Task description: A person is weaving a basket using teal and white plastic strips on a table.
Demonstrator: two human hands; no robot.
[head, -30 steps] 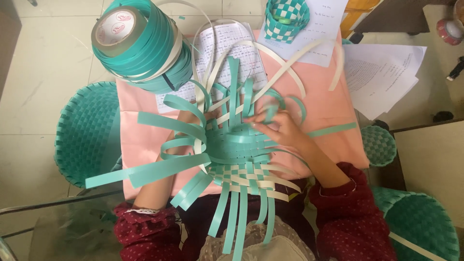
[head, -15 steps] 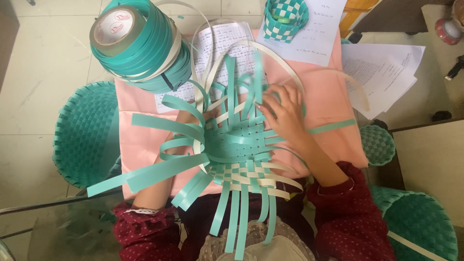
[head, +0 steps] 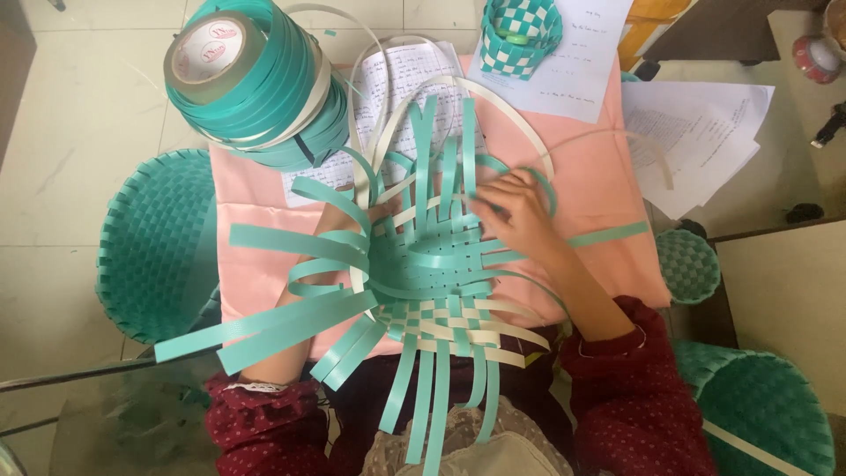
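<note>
- A half-woven basket (head: 432, 273) of teal and cream strips lies on a pink cloth (head: 608, 185) before the person.
- The right hand (head: 515, 216) pinches a teal strip (head: 539, 181) at its far rim.
- The left hand (head: 381, 214) sits mostly hidden under the strips; its grip cannot be told.
- A roll of teal strip (head: 256, 79) stands beyond, at the left.

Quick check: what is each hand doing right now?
Left hand: mostly hidden behind the teal strips of the woven base; grip cannot be told.
Right hand: fingers curled, pressing on the strips.
</note>
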